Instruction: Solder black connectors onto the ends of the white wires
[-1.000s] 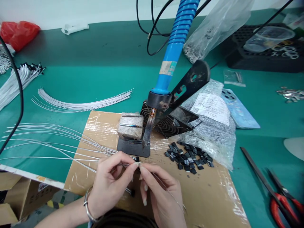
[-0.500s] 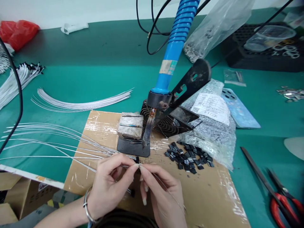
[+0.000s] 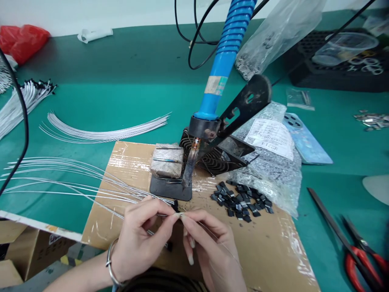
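My left hand [image 3: 141, 239] and my right hand [image 3: 209, 247] meet at the fingertips over the cardboard sheet [image 3: 252, 251]. Each pinches a thin white wire [image 3: 179, 215] between thumb and forefinger. Several similar wires [image 3: 75, 180] fan out left from the hands, and a small black part [image 3: 175, 206] sits on one wire's end just above my fingers. Beyond my hands, a soldering iron with a blue handle [image 3: 217, 85] rests in its stand, its tip [image 3: 184, 182] pointing down. A heap of small black components [image 3: 241, 202] lies to the right.
A small fan [image 3: 209, 160] sits behind the iron, beside a bubble-wrap bag [image 3: 267, 166]. A bundle of curved wires [image 3: 103, 134] lies on the green mat. Red-handled scissors [image 3: 360, 263] lie at the right, with a black tray [image 3: 334, 61] at the back.
Both hands have dropped slightly toward me, and the right hand has shifted a little to the right. The wire stays pinched between them.
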The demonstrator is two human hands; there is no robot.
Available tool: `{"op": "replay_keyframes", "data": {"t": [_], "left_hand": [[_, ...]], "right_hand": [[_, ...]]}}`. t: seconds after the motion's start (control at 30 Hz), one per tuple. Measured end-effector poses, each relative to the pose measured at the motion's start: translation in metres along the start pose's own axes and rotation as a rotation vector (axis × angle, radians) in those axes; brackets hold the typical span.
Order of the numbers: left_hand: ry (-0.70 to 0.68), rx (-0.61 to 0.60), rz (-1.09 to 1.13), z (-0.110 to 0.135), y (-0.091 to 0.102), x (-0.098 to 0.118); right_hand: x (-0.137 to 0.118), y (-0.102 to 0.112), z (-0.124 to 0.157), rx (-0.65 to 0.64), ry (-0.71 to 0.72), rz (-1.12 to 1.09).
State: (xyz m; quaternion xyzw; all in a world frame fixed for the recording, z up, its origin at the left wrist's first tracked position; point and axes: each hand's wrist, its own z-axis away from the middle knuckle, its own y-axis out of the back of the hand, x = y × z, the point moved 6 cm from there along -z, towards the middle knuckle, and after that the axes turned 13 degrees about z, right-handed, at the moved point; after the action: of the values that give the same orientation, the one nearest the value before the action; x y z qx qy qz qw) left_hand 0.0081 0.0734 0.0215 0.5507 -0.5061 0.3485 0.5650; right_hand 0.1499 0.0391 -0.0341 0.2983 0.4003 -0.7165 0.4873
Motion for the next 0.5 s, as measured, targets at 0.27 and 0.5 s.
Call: {"op": "replay_keyframes", "data": {"t": [0.27, 0.5], "left_hand": [[0.032, 0.014, 0.007, 0.0021, -0.0005, -0.0027], [-0.018, 0.013, -0.044, 0.0029, -0.0011, -0.0011]], "right_hand": [[-0.0014, -0.0015, 0.0033, 0.031, -0.036, -0.004], [-0.0002, -0.0014, 0.003, 0.036, -0.052, -0.012]]}}
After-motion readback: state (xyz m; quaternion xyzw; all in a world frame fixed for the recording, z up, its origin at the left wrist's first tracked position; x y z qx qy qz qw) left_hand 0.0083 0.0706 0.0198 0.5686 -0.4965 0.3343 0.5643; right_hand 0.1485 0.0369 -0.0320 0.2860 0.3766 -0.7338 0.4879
